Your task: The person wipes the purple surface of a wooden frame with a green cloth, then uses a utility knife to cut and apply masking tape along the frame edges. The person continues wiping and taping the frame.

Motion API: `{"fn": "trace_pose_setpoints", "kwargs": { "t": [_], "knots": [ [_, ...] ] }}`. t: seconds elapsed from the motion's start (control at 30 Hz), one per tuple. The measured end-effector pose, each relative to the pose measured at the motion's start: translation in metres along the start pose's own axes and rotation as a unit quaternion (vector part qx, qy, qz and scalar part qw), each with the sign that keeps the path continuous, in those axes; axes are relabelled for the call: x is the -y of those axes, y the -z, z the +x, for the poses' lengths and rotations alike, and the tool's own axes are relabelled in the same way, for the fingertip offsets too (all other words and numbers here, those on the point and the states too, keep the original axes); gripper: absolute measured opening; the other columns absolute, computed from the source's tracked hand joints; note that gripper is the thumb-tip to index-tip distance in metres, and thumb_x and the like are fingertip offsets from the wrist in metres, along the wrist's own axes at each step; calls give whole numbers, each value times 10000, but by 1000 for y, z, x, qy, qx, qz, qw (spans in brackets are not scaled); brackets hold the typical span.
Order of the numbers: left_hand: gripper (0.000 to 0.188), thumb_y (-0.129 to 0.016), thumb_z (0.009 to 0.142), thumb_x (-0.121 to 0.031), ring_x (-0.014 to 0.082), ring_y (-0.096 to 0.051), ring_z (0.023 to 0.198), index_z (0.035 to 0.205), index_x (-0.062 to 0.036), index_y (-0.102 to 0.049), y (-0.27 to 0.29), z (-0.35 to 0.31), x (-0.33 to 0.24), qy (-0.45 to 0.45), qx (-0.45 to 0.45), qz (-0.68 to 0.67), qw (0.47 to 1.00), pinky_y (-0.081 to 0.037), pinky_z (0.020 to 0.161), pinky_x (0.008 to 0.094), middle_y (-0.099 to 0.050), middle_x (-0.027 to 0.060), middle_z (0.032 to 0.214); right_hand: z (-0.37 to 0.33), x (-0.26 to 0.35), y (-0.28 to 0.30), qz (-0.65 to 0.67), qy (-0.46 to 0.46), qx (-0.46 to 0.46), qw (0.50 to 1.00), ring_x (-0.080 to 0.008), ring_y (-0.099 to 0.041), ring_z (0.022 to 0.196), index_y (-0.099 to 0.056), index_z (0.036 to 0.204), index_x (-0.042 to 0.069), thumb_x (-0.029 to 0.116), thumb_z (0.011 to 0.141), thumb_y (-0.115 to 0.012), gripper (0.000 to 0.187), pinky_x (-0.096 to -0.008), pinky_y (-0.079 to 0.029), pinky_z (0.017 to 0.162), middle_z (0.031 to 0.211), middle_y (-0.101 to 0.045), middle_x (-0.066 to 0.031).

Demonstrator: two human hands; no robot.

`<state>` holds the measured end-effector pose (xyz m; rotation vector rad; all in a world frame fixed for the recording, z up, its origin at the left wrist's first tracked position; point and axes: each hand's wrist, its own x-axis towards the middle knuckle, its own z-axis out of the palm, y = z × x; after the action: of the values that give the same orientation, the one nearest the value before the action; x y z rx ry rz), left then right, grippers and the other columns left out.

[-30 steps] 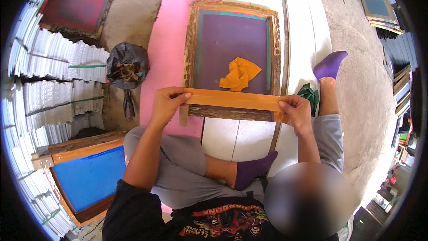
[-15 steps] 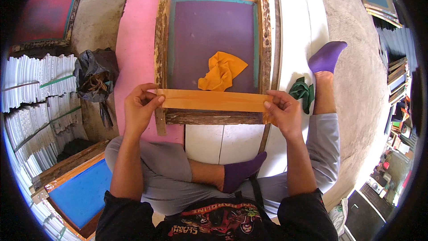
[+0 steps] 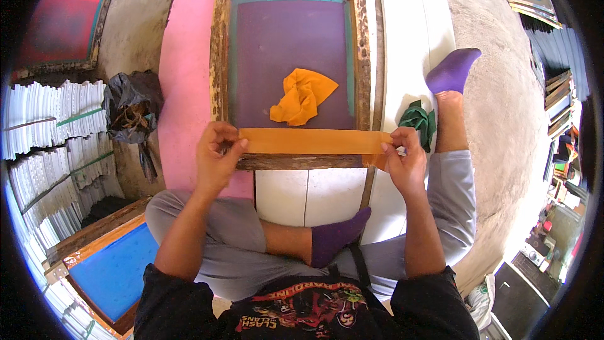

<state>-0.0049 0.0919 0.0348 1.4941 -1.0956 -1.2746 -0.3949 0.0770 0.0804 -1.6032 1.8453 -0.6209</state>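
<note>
A wooden screen-printing frame [image 3: 218, 63] with purple mesh lies on the floor before me. A crumpled orange cloth [image 3: 302, 96] rests on the mesh. A strip of brown tape [image 3: 311, 140] stretches across the frame's near edge. My left hand [image 3: 217, 158] pinches the strip's left end at the frame's near left corner. My right hand [image 3: 404, 160] holds the right end, where the tape roll is mostly hidden behind my fingers.
A green cloth [image 3: 418, 120] lies by my right leg. A black bag [image 3: 131, 112] and stacks of white sheets [image 3: 53, 126] sit at left. A blue screen [image 3: 112, 267] leans at lower left, a red one [image 3: 60, 25] at upper left. Pink [image 3: 185, 75] and white boards underlie the frame.
The view has shifted so the frame sits more central and closer. Both hands keep the tape stretched along the frame's near edge; the strip looks pressed lower onto the wood.
</note>
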Motion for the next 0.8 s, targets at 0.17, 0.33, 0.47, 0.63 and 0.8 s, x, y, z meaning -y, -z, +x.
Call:
{"fn": "trace_pose_setpoints", "kwargs": {
  "t": [0.17,0.33,0.47,0.63,0.8],
  "knots": [
    [274,-729,923,5,96,-609,887,1101,-60,-531,-39,-15,18,14,19,-49,999,-499,793,253,-609,14,958,-15,-45,-1,9,-3,-76,997,-279,-733,755,-607,1028,50,15,885,-721,186,-379,-577,652,907,-719,-142],
    [293,-765,911,-30,127,-627,888,1078,-69,-528,-34,-18,34,6,23,-59,998,-547,804,295,-618,36,978,-25,-60,-8,22,98,-120,988,-234,-654,663,-591,993,42,-14,898,-708,162,-349,-520,577,837,-676,-121],
    [289,-777,913,-66,126,-627,869,1067,-58,-532,-47,-7,22,-21,14,-83,996,-544,802,296,-617,34,958,-19,-36,29,-16,193,-168,967,-117,-550,556,-592,992,30,-25,911,-720,161,-283,-453,509,761,-633,-75],
    [255,-754,923,-36,110,-619,860,1071,-19,-547,-69,29,-13,-88,-52,-12,995,-518,801,268,-624,49,939,47,-45,39,-39,213,-193,957,-199,-608,598,-605,1012,48,28,905,-739,173,-327,-495,557,832,-671,-104],
    [240,-749,919,-25,111,-636,861,1082,-9,-573,-104,88,-43,-152,-71,74,983,-528,790,272,-657,60,950,123,-72,39,-5,178,-210,961,-324,-700,682,-607,1017,81,149,919,-740,179,-424,-548,611,881,-719,-145]
  ]
}}
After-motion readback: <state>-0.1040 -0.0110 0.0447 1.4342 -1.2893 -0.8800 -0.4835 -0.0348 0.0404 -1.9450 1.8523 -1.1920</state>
